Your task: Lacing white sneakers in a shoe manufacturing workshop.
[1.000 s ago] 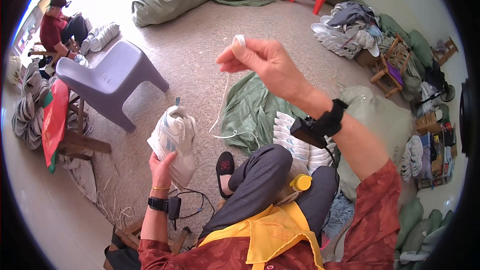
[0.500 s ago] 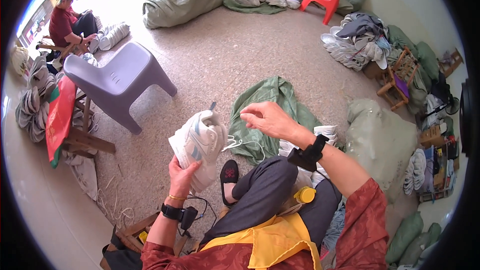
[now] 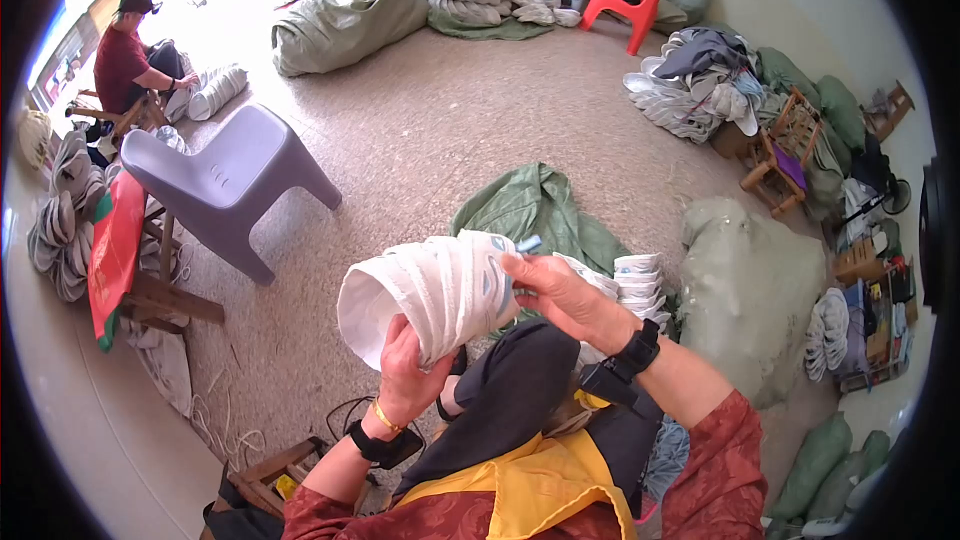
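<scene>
A stack of nested white shoe uppers (image 3: 430, 290) with blue-grey trim lies tilted across the space in front of me, its wide open end toward the left. My left hand (image 3: 408, 380) grips the rim of that open end from below, with the fingers partly inside. At the other end, my right hand (image 3: 570, 298) has closed its thumb and fingers on the stack, beside a small blue tab (image 3: 528, 244). More nested white uppers (image 3: 640, 285) stand by my knee, beyond the right hand. A yellow cloth (image 3: 540, 485) covers my lap.
A green cloth sack (image 3: 530, 202) lies on the floor ahead. On the left are a grey plastic chair (image 3: 235, 160) and a wooden stool (image 3: 165, 285). To the right sits a large pale sack (image 3: 745, 290). A person (image 3: 135, 55) sits at far left; a red stool (image 3: 628, 12) stands at the back.
The stack has turned from upright to lying sideways, open end left. My right hand, formerly apart from it with fingers pinched, now holds its right end. My left hand has shifted right.
</scene>
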`<action>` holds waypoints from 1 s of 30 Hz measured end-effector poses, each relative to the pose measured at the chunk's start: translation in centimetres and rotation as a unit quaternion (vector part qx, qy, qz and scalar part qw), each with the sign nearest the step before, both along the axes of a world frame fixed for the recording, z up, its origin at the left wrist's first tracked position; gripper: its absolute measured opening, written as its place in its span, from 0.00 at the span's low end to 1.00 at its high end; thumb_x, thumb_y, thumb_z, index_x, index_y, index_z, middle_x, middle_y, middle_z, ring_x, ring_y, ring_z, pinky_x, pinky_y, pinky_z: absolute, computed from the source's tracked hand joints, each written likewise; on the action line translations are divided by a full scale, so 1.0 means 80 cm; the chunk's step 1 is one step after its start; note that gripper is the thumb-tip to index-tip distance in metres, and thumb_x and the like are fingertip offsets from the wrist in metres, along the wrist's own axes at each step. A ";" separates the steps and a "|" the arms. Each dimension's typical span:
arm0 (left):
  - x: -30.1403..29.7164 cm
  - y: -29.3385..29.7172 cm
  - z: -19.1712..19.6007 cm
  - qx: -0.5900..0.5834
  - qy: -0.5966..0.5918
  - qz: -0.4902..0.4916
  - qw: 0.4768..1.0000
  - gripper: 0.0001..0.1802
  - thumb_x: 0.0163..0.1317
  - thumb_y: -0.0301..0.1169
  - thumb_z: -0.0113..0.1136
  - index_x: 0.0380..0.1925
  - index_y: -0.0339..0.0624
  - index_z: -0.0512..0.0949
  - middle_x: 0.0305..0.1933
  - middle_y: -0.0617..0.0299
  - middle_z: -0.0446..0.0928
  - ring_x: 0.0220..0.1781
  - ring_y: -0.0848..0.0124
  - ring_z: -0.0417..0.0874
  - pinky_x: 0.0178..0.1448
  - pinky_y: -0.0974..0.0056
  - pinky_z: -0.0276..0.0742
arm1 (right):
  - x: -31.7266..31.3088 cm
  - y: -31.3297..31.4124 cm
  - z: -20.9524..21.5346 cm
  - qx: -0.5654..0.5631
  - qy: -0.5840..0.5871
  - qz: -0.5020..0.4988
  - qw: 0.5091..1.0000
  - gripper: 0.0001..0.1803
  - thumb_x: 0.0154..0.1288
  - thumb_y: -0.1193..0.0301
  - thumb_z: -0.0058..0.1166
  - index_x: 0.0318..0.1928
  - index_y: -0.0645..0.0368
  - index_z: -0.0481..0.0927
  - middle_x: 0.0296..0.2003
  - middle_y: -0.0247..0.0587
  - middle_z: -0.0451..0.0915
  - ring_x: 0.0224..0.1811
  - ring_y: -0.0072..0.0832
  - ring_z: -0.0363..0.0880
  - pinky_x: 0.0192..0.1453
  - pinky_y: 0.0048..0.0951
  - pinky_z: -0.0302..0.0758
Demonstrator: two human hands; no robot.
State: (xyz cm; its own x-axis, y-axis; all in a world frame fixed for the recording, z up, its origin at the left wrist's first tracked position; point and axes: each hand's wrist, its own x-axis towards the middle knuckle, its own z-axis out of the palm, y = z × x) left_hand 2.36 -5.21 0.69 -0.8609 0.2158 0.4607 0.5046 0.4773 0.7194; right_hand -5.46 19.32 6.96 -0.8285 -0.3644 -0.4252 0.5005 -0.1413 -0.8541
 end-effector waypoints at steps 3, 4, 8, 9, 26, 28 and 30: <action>0.003 0.010 0.007 0.023 -0.013 -0.032 0.999 0.26 0.53 0.22 0.76 0.54 0.35 0.82 0.56 0.46 0.84 0.65 0.48 0.81 0.67 0.53 0.75 | 0.014 0.009 -0.011 0.012 -0.001 0.000 1.000 0.24 0.68 0.59 0.71 0.58 0.59 0.83 0.52 0.32 0.84 0.52 0.19 0.80 0.55 0.22 0.73; 0.006 0.013 0.011 0.020 -0.011 -0.032 0.999 0.26 0.53 0.22 0.76 0.54 0.35 0.82 0.56 0.46 0.84 0.65 0.48 0.81 0.67 0.53 0.75 | 0.019 0.008 -0.010 0.009 0.000 0.000 1.000 0.24 0.68 0.59 0.71 0.58 0.59 0.83 0.52 0.32 0.84 0.52 0.19 0.80 0.55 0.22 0.73; 0.019 0.023 0.004 0.228 -0.245 -0.039 0.941 0.23 0.69 0.31 0.66 0.61 0.32 0.78 0.59 0.51 0.83 0.62 0.60 0.81 0.66 0.58 0.75 | 0.038 0.009 -0.002 -0.006 0.062 -0.023 0.998 0.28 0.65 0.67 0.72 0.61 0.65 0.79 0.53 0.37 0.85 0.58 0.24 0.81 0.65 0.29 0.75; 0.020 0.025 0.002 0.314 -0.328 -0.029 0.890 0.23 0.75 0.36 0.62 0.63 0.31 0.76 0.62 0.53 0.82 0.63 0.65 0.80 0.67 0.60 0.74 | 0.042 0.011 0.002 0.011 0.080 -0.020 0.997 0.29 0.64 0.69 0.73 0.62 0.66 0.79 0.53 0.39 0.85 0.59 0.26 0.81 0.68 0.31 0.75; 0.030 0.069 0.016 0.426 -0.334 -0.026 0.840 0.26 0.79 0.41 0.57 0.68 0.34 0.72 0.62 0.58 0.80 0.60 0.71 0.80 0.64 0.62 0.78 | 0.114 0.066 0.008 0.038 0.151 -0.059 0.986 0.20 0.63 0.75 0.71 0.55 0.67 0.83 0.48 0.38 0.87 0.48 0.22 0.84 0.57 0.27 0.82; 0.031 0.068 0.011 0.423 -0.361 -0.049 0.830 0.25 0.79 0.41 0.58 0.66 0.34 0.74 0.60 0.59 0.81 0.59 0.71 0.80 0.64 0.62 0.77 | 0.121 0.074 0.007 0.051 0.149 -0.063 0.986 0.21 0.63 0.75 0.72 0.56 0.67 0.83 0.49 0.38 0.87 0.49 0.22 0.84 0.57 0.27 0.82; 0.031 0.072 0.016 0.407 -0.352 -0.055 0.841 0.24 0.79 0.41 0.58 0.65 0.34 0.75 0.59 0.60 0.82 0.58 0.72 0.81 0.63 0.62 0.78 | 0.127 0.080 0.004 0.029 0.161 -0.068 0.984 0.23 0.63 0.76 0.72 0.58 0.67 0.81 0.50 0.39 0.86 0.49 0.22 0.84 0.57 0.28 0.82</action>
State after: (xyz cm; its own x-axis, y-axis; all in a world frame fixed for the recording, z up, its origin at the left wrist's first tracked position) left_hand 4.88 0.54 2.00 -0.9778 0.1710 -0.1208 -0.1735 -0.3386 0.9248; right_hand 4.68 25.75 7.30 -0.9630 -0.2243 -0.1496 0.1825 -0.1338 -0.9741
